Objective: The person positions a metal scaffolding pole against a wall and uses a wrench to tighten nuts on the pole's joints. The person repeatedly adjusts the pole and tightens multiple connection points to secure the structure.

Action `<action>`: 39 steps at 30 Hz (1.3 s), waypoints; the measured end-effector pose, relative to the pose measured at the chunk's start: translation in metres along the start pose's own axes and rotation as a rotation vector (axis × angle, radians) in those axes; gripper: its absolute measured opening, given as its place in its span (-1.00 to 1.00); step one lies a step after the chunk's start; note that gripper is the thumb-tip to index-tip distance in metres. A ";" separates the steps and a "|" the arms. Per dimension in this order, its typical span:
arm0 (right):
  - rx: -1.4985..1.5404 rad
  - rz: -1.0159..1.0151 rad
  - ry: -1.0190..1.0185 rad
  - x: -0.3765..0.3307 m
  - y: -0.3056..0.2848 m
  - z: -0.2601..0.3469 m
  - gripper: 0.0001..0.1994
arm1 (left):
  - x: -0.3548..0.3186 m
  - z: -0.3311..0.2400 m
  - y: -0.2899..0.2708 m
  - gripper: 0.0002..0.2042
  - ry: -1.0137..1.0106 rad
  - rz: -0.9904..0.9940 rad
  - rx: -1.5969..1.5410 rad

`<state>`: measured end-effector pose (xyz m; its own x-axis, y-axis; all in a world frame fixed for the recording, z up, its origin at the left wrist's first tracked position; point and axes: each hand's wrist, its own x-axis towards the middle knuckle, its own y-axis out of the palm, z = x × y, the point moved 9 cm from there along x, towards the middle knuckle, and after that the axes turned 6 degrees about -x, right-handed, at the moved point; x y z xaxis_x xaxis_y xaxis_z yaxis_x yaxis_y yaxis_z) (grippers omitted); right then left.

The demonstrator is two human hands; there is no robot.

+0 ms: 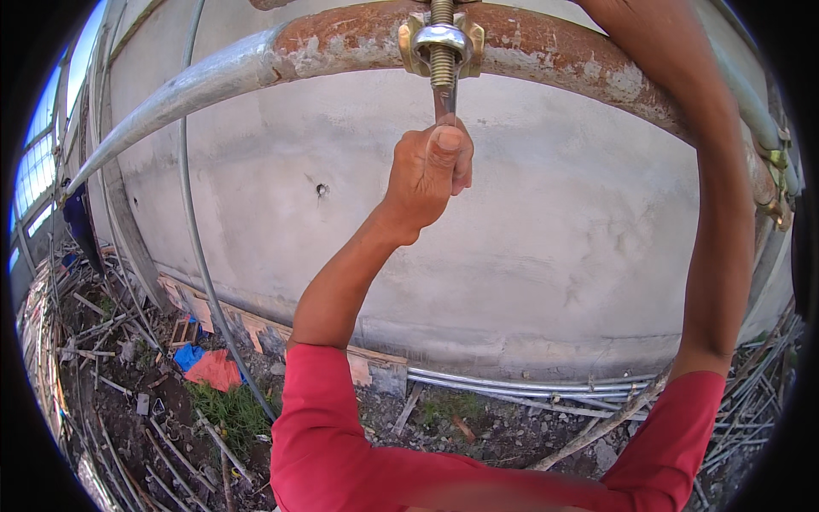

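One fist, my left hand (429, 166), closes tight on a tool shank (445, 102) under the brass-coloured clamp bolt (442, 47), thumb up for leverage. My right arm reaches over the rusty pipe (546, 47), hand hidden, grip unknowable. Concrete wall (529, 230) close behind; littered ground (171, 401) far below.

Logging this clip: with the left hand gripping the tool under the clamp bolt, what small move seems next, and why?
Probably turn the left hand to rotate the tool: it is fisted on the tool, which sits on the threaded bolt of the brass clamp on the rusty pipe.
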<state>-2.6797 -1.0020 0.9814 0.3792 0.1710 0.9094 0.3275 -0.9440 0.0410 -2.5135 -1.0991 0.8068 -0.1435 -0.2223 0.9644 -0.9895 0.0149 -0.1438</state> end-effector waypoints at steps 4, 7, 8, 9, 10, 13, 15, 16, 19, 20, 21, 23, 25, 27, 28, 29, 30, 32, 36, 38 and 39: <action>-0.010 -0.033 0.003 -0.007 -0.003 0.007 -0.09 | -0.004 -0.053 -0.057 -0.38 -0.091 0.122 0.528; 0.057 -0.034 -0.032 -0.014 -0.005 0.016 -0.11 | -0.014 -0.101 -0.094 -0.40 -0.139 0.130 0.909; 0.074 -0.014 -0.035 -0.015 -0.002 0.017 -0.13 | -0.018 -0.101 -0.096 -0.41 -0.202 0.146 0.946; 0.091 0.007 -0.038 -0.014 0.000 0.018 -0.15 | -0.017 -0.106 -0.099 -0.41 -0.219 0.135 0.982; 0.050 -0.016 -0.064 -0.013 -0.001 0.019 -0.15 | -0.017 -0.113 -0.097 -0.42 -0.180 0.116 1.012; 0.036 -0.174 -0.129 -0.007 -0.007 0.014 -0.21 | -0.014 -0.120 -0.082 -0.44 0.051 -0.046 1.107; 0.007 -0.051 -0.074 -0.001 0.000 0.004 -0.23 | -0.020 -0.108 -0.077 -0.44 0.049 -0.083 0.971; 0.129 0.021 -0.061 0.002 0.005 -0.002 -0.25 | -0.023 -0.101 -0.076 -0.44 0.041 -0.095 0.909; 0.134 -0.030 -0.126 -0.002 -0.001 0.003 -0.31 | -0.041 -0.067 -0.072 -0.37 -0.082 -0.170 0.617; 0.092 -0.080 -0.157 -0.006 -0.004 0.008 -0.32 | -0.045 -0.054 -0.064 -0.38 -0.101 -0.165 0.506; 0.089 -0.107 -0.167 -0.007 -0.004 0.010 -0.34 | -0.047 -0.041 -0.055 -0.37 -0.121 -0.165 0.397; 0.033 -0.152 -0.227 -0.008 -0.003 0.017 -0.37 | -0.044 -0.020 -0.033 -0.37 -0.116 -0.193 0.195; -0.035 -0.150 -0.269 -0.006 0.001 0.022 -0.39 | -0.033 -0.004 -0.002 -0.37 -0.083 -0.231 -0.054; -0.013 -0.058 -0.198 0.000 0.009 0.015 -0.41 | -0.023 0.003 0.029 -0.37 -0.041 -0.297 -0.239; 0.013 -0.028 -0.173 0.001 0.011 0.012 -0.41 | -0.017 0.005 0.043 -0.37 -0.015 -0.326 -0.334; 0.037 0.000 -0.148 0.001 0.013 0.009 -0.42 | -0.011 0.007 0.057 -0.37 0.014 -0.346 -0.401; 0.054 -0.012 -0.161 0.000 0.011 0.010 -0.43 | -0.006 0.009 0.068 -0.37 0.046 -0.362 -0.468; 0.087 -0.031 -0.183 -0.003 0.006 0.010 -0.44 | -0.002 0.010 0.076 -0.37 0.080 -0.417 -0.540; 0.085 -0.090 -0.186 -0.005 -0.001 0.012 -0.43 | 0.003 0.009 0.074 -0.37 0.116 -0.344 -0.498; 0.058 -0.101 -0.201 -0.005 -0.004 0.015 -0.41 | 0.010 0.010 0.066 -0.37 0.137 -0.312 -0.401; 0.042 -0.082 -0.225 -0.005 -0.003 0.019 -0.41 | 0.012 0.010 0.064 -0.36 0.156 -0.287 -0.377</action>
<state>-2.6665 -0.9945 0.9685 0.5310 0.3100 0.7886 0.3992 -0.9125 0.0899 -2.5784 -1.1105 0.8067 0.1631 -0.1206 0.9792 -0.9229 0.3323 0.1946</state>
